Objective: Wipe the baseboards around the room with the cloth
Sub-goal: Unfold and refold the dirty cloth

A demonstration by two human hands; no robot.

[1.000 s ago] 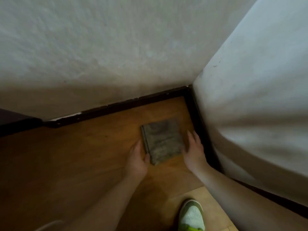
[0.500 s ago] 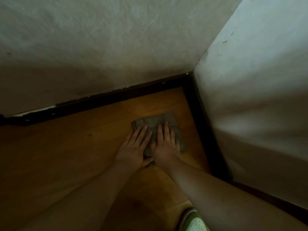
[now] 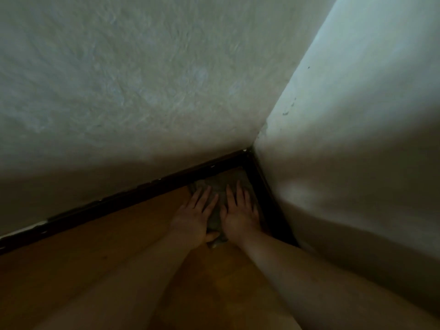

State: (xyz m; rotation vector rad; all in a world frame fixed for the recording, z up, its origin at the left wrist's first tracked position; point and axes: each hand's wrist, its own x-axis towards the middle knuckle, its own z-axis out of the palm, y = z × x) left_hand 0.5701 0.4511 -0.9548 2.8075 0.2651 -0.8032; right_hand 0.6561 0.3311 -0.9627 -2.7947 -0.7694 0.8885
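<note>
A grey-brown folded cloth point(image 3: 222, 183) lies on the wooden floor, pushed into the room's corner with its far edge against the dark baseboard point(image 3: 142, 189). A second dark baseboard point(image 3: 270, 202) runs along the right wall and meets the first at the corner. My left hand point(image 3: 194, 217) presses flat on the cloth's left half, fingers spread, thumb at its near edge. My right hand point(image 3: 240, 215) presses flat on the right half, beside the right baseboard. Both hands cover most of the cloth.
Two pale textured walls point(image 3: 142, 91) meet at the corner above the cloth. Orange-brown wood floor point(image 3: 95, 253) stretches left and toward me. The scene is dim. White chipped spots show along the left baseboard's top edge.
Both hands went from the cloth's sides onto its top, then slid it forward into the corner. My head moved closer and lower; the shoe has left the view.
</note>
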